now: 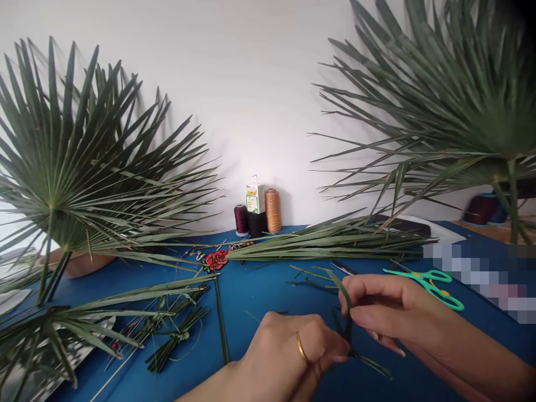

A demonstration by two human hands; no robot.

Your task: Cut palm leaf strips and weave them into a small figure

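My left hand (293, 349), with a gold ring on one finger, is closed on the lower part of a green palm leaf strip (344, 293). Thumb and fingers of my right hand (381, 307) pinch the same strip just above and to the right. One end of the strip rises to the upper left, and a folded piece sticks out below, between the hands. Thin leaf scraps (312, 279) lie on the blue table just behind the hands.
Green scissors (438, 282) lie behind my right forearm. Long leaf strips (314, 243) cross the back, near thread spools (272, 211) and a red rose patch (216, 259). Fan palm leaves (54, 184) stand left and right. Tied leaf pieces (178, 338) lie left.
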